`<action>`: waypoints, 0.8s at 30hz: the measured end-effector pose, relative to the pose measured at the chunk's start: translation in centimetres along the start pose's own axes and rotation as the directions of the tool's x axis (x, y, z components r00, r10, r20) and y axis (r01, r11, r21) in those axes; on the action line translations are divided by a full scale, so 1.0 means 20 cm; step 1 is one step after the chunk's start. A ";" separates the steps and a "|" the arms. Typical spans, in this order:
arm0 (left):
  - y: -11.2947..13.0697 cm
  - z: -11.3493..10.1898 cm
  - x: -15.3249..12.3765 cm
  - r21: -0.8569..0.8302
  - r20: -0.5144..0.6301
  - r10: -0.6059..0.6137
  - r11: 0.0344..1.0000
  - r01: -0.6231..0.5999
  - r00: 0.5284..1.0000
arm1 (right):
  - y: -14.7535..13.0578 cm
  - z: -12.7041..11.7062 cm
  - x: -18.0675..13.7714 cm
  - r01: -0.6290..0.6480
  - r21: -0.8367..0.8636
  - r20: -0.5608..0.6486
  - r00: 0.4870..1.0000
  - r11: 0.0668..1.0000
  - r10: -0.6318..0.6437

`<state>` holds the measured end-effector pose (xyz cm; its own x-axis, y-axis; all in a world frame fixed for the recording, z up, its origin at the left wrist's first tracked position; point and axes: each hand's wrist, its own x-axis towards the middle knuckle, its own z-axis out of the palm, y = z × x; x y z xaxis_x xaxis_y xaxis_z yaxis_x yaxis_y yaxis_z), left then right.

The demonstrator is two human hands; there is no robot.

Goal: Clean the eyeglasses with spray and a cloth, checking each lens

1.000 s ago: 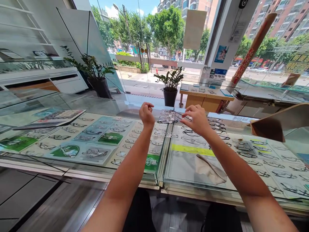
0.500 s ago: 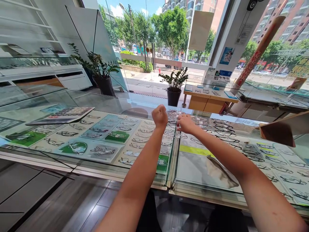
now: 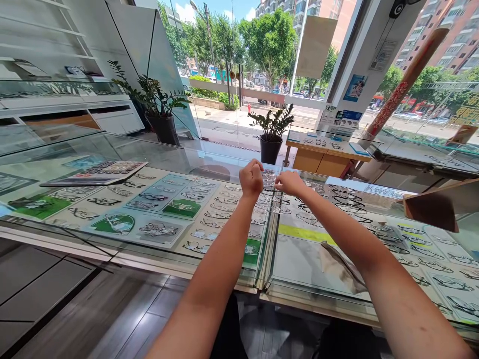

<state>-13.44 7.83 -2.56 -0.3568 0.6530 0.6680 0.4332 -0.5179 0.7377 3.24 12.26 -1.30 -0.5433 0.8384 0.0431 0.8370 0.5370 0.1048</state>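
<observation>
Both my arms reach out over a glass display counter point(image 3: 157, 164) full of eyeglass frames. My left hand point(image 3: 251, 179) is closed, its fingers pinched on one end of a thin pair of glasses point(image 3: 269, 180). My right hand point(image 3: 289, 183) is closed on the other end of the same glasses, and the two hands are almost touching. The glasses are held just above the counter top, near its far edge. Rows of eyeglass frames point(image 3: 209, 209) lie on trays under the glass.
A large calculator point(image 3: 95, 173) lies on the counter at the left. A grey cloth point(image 3: 339, 262) lies on the glass at the right. A cardboard box point(image 3: 436, 204) stands at the far right. Potted plants point(image 3: 272, 130) stand behind the counter.
My hands have come together: the right hand moved left toward the left hand, folding the glasses between them. The view shifted slightly to the left.
</observation>
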 end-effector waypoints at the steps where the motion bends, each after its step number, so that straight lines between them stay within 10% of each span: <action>1: 0.00 0.00 0.00 0.007 0.009 -0.010 1.000 0.010 1.000 | 0.01 0.00 0.02 -0.013 -0.001 0.005 1.000 1.000 0.013; 14: -0.03 0.03 -0.01 0.183 -0.007 0.015 0.983 -0.013 1.000 | 0.01 -0.03 0.10 -0.107 0.096 0.047 0.994 0.990 0.103; 21: 0.04 0.04 -0.03 0.137 0.027 0.070 0.988 -0.073 0.997 | 0.25 -0.28 -0.33 -0.158 0.300 -0.096 0.976 0.941 0.195; 24: 0.14 0.08 -0.10 0.093 0.159 0.121 0.986 -0.137 0.980 | 0.37 -0.28 -0.59 -0.118 0.687 -0.167 0.935 0.717 0.313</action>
<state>-10.15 5.97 -1.88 -0.1660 0.6650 0.7282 0.5526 -0.5488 0.6272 15.48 5.74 4.61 -0.2563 0.9366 0.2389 0.7088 0.3501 -0.6124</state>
